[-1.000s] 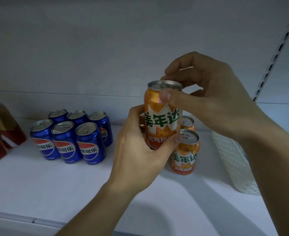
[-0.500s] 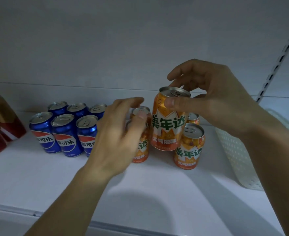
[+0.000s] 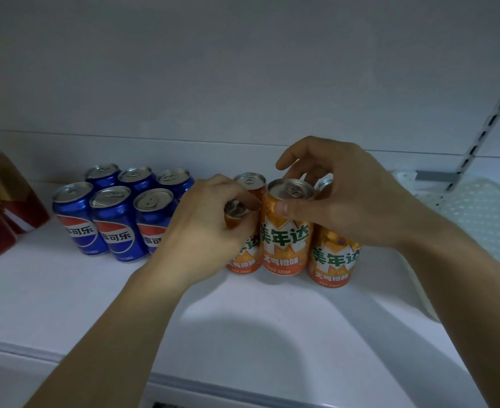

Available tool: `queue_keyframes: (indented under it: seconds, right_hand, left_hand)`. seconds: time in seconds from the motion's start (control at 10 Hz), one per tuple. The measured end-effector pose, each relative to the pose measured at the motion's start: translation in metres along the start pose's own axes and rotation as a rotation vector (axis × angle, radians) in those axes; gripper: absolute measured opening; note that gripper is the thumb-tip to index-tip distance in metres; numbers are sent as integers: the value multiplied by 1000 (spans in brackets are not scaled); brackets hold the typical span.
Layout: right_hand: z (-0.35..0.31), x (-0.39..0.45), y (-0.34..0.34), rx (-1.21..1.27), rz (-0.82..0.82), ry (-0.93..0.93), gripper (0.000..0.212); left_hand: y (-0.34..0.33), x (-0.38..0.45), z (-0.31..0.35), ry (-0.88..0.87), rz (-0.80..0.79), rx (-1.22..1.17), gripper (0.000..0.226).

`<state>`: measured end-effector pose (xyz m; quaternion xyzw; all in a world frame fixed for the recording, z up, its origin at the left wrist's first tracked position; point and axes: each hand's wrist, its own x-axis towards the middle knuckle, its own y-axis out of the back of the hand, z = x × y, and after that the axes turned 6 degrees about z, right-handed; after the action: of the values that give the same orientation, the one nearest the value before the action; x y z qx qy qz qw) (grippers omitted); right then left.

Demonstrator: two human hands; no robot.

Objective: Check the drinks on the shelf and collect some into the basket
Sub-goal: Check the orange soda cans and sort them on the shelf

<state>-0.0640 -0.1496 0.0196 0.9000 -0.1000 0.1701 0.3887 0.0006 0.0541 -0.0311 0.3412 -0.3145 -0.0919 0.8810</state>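
Observation:
Several orange soda cans stand in the middle of the white shelf (image 3: 272, 319). My right hand (image 3: 349, 198) pinches the rim of the front middle orange can (image 3: 285, 242), which stands on the shelf. My left hand (image 3: 204, 228) grips the top of the orange can to its left (image 3: 238, 213), fingers curled round its rim. Another orange can (image 3: 332, 260) stands at the front right, partly under my right wrist. A white perforated basket (image 3: 484, 219) sits at the shelf's right end.
Several blue Pepsi cans (image 3: 113, 222) stand in two rows left of the orange ones. Red packaged drinks (image 3: 1, 207) sit at the far left. A slotted metal upright (image 3: 490, 119) runs up the right side. The shelf's front edge (image 3: 184, 381) is near.
My right hand has lowered the orange can from the air onto the shelf. My left hand let go of that can, moved left and took hold of the neighbouring can's top.

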Motion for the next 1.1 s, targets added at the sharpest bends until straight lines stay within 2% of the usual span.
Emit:
queue_keyframes:
  seconds: [0.3, 1.1]
  right_hand:
    - [12, 1, -9, -122, -21, -6, 48]
    - [20, 1, -19, -216, -64, -24, 51]
  left_hand:
    - [0, 1, -4, -29, 3, 19, 17]
    - [-2, -1, -1, -15, -2, 13, 16]
